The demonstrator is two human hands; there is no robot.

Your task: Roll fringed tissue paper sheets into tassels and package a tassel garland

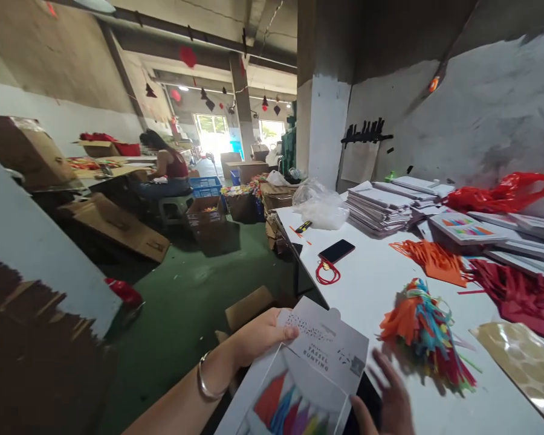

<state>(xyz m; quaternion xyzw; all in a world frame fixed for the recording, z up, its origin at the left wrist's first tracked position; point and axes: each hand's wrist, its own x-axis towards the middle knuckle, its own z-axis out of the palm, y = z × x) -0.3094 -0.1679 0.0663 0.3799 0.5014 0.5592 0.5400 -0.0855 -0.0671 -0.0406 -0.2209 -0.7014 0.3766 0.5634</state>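
My left hand (263,331), with a silver bangle on the wrist, is closed on the upper left edge of a white tassel bunting box (315,377). Its thumb presses on the front, below the top flap. Printed on the box are the words "tassel bunting" and coloured tassels. My right hand (385,393), partly smeared by motion, is beside the box's right edge with fingers apart; its thumb is close to the edge, and I cannot tell whether it touches. Just beyond lies a bundle of multicoloured paper tassels (424,335) on the white table (358,290).
Stacked flat white boxes (381,208), orange tassels (435,261), dark red tassels (517,296) and a sheet of round clear stickers (521,356) lie on the table. A phone (337,251), cutter (304,227) and plastic bag (320,205) are farther left. A person (165,163) sits across the aisle.
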